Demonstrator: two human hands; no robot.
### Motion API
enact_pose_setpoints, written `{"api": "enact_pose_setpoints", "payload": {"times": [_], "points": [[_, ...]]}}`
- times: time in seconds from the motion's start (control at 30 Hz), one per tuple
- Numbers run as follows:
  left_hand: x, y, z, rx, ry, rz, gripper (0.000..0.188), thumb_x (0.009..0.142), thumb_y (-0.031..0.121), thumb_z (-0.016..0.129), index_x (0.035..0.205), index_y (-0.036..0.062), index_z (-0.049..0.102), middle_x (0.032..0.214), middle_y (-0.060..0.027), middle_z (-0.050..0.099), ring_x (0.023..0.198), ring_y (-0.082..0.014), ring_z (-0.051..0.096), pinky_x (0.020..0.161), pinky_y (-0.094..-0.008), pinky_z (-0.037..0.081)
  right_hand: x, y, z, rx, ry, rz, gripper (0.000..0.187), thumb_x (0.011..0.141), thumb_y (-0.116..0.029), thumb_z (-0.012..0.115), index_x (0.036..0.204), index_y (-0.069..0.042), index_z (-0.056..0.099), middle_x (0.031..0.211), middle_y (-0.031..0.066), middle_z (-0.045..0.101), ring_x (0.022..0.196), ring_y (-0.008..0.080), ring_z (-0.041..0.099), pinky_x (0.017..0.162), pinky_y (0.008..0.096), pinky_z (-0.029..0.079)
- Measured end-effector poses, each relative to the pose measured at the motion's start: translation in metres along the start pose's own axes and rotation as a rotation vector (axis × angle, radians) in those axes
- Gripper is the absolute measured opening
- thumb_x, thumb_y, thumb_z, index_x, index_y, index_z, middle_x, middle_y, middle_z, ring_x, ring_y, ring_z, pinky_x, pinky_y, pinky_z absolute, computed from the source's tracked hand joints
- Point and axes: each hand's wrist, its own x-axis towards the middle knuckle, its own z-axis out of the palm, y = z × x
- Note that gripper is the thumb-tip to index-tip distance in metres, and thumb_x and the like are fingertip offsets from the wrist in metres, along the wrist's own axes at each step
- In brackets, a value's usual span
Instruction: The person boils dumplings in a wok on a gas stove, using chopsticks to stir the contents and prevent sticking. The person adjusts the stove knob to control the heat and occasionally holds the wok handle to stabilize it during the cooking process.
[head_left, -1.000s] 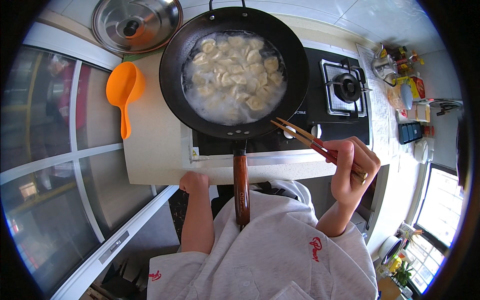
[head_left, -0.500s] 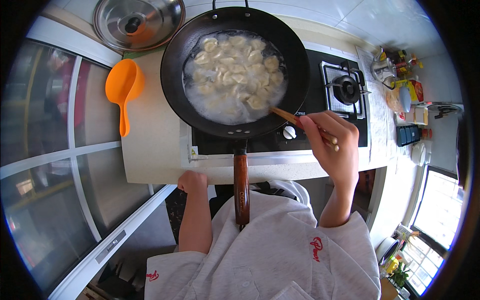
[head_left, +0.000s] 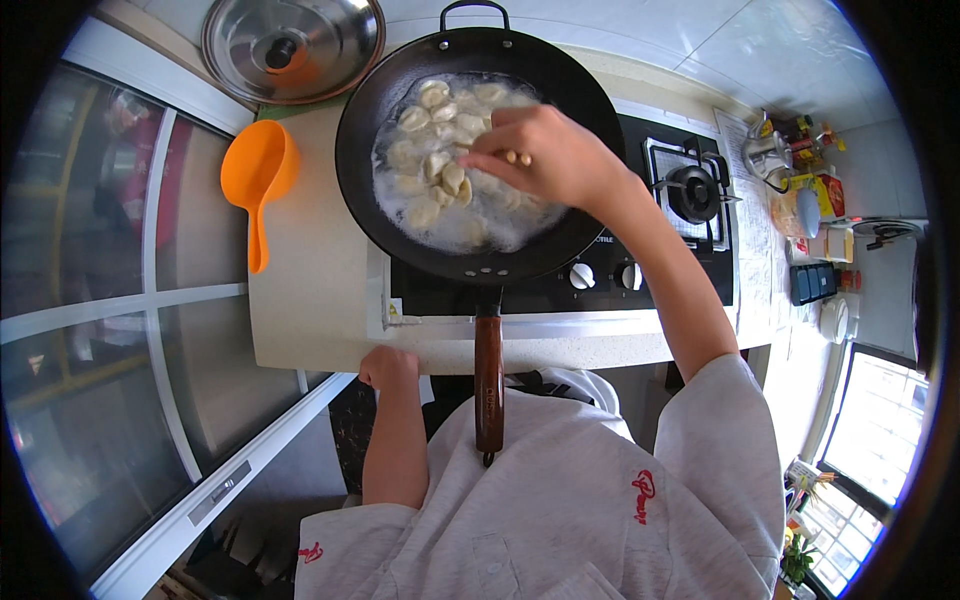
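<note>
A black wok [head_left: 590, 110] with a long wooden handle [head_left: 489, 385] sits on the left part of the gas stove. Many dumplings [head_left: 423, 213] float inside it in foamy, cloudy water. Over the wok's right half, my right hand [head_left: 550, 150] is closed around a pair of chopsticks [head_left: 518, 157]. Their lower ends are mostly hidden by the hand and the dumplings. At the counter's front edge rests my left hand [head_left: 388, 367], fingers curled in; whether they hold anything is hidden.
An orange ladle-shaped scoop [head_left: 258, 170] lies on the counter's left side. A steel lid [head_left: 320, 50] leans at the back left. Right of the wok are a bare burner [head_left: 693, 193] and stove knobs [head_left: 582, 276]. Jars and bottles [head_left: 800, 205] line the far right.
My right hand has moved left and away from me, from the wok's right rim to above the dumplings, with the chopsticks. My left hand stays at the counter edge. The view has shifted slightly.
</note>
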Motion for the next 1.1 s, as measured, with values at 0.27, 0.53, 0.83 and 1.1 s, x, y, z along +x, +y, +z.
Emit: {"api": "enact_pose_setpoints", "payload": {"times": [0.27, 0.53, 0.83, 1.1], "points": [[0.007, 0.003, 0.011, -0.109, 0.072, -0.11, 0.026, 0.083, 0.032, 0.059, 0.096, 0.0149, 0.074, 0.084, -0.003, 0.07, 0.073, -0.0196, 0.067, 0.048, -0.0358, 0.046, -0.01, 0.008, -0.035, -0.145, 0.009, 0.248, 0.027, 0.088, -0.023, 0.065, 0.076, 0.0, 0.071, 0.069, 0.018, 0.064, 0.066, 0.0337, 0.062, 0.063, 0.0389, 0.05], [0.012, 0.003, 0.01, -0.092, -0.035, -0.106, 0.035, 0.068, 0.019, 0.075, 0.103, 0.0203, 0.074, 0.102, -0.0032, 0.07, 0.089, -0.0216, 0.067, 0.057, -0.0373, 0.053, -0.038, -0.052, -0.038, 0.049, 0.016, 0.29, 0.024, 0.085, -0.016, 0.068, 0.069, 0.002, 0.068, 0.064, 0.0171, 0.063, 0.058, 0.0324, 0.061, 0.058, 0.0359, 0.051], [-0.002, -0.003, 0.01, 0.005, 0.096, 0.025, 0.025, 0.083, 0.026, 0.058, 0.096, 0.0137, 0.075, 0.093, -0.0068, 0.071, 0.081, -0.0232, 0.068, 0.05, -0.041, 0.051, 0.032, -0.026, 0.02, 0.119, 0.22, 0.051, 0.027, 0.087, -0.02, 0.066, 0.07, 0.001, 0.069, 0.062, 0.0167, 0.062, 0.056, 0.0333, 0.06, 0.056, 0.0381, 0.05], [-0.005, -0.003, 0.01, 0.007, 0.181, 0.07, 0.025, 0.081, 0.032, 0.059, 0.09, 0.016, 0.076, 0.082, -0.0032, 0.071, 0.071, -0.0208, 0.068, 0.046, -0.0391, 0.048, 0.033, 0.027, -0.005, -0.106, 0.15, 0.313, 0.028, 0.091, -0.026, 0.062, 0.087, -0.001, 0.073, 0.073, 0.0185, 0.068, 0.062, 0.0304, 0.066, 0.066, 0.0355, 0.054]]}}
